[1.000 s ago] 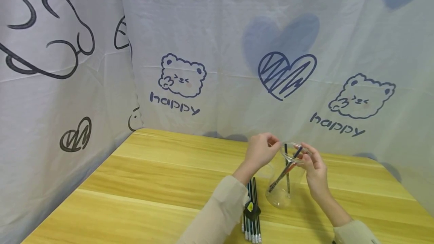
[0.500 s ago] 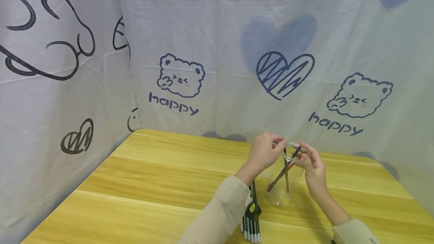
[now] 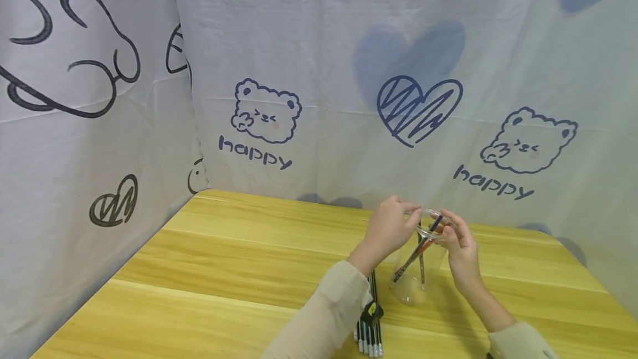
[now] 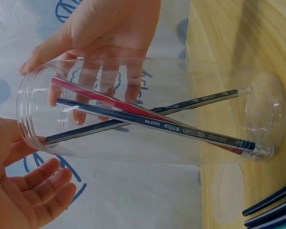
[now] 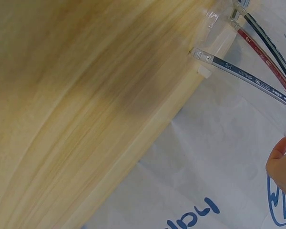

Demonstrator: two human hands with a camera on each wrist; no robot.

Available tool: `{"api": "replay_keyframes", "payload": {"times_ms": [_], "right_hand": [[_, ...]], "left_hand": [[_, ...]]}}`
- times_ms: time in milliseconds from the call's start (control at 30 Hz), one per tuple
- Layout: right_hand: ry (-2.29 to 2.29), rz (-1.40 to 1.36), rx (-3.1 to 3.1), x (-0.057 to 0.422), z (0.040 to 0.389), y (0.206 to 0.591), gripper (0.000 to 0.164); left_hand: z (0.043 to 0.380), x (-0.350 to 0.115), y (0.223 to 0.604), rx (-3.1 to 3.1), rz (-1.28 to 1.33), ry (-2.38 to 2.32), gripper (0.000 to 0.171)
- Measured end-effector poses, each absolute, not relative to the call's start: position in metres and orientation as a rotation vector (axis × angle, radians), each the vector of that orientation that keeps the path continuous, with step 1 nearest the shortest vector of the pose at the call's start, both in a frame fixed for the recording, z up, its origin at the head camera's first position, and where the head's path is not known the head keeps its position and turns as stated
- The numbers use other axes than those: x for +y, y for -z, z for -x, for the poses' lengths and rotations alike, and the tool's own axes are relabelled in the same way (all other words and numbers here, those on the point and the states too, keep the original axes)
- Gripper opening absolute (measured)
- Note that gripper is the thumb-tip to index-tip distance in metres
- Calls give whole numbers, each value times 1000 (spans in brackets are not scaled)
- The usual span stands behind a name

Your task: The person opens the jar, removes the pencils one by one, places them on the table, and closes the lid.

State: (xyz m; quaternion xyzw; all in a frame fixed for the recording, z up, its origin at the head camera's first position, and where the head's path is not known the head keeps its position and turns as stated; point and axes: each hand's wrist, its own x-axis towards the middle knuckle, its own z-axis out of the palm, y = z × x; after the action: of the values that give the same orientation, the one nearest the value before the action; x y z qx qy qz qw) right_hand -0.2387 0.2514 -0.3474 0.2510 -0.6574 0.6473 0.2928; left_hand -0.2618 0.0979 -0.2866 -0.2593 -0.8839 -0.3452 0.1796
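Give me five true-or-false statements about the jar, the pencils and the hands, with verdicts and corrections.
1. Three pencils stand inside the clear jar. True.
2. Every pencil in the jar is dark. False: one is red; the other two are dark.
3. The pencils in the jar have their eraser ends toward its base. True.
4. In the head view, the loose pencils lie to the right of the jar. False: they lie to its left on the table.
5. The right hand is well away from the jar. False: it holds the jar near the rim, and the left hand is at the rim's other side.
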Motion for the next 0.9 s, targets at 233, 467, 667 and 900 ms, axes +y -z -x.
{"api": "replay_keyframes", "payload": {"times_ms": [233, 467, 667, 900], "right_hand": [[-1740, -676, -1739, 251, 238, 347, 31], [-1737, -696, -1733, 251, 239, 347, 31], [-1752, -722, -1723, 252, 240, 348, 32], [-1742, -668, -1744, 251, 239, 348, 32]], "left_hand": [[262, 98, 288, -2491, 746, 964, 25], [261, 99, 289, -2455, 767, 912, 23], [259, 97, 289, -2356, 910, 791, 21], [259, 97, 291, -2274, 1034, 670, 21]]}}
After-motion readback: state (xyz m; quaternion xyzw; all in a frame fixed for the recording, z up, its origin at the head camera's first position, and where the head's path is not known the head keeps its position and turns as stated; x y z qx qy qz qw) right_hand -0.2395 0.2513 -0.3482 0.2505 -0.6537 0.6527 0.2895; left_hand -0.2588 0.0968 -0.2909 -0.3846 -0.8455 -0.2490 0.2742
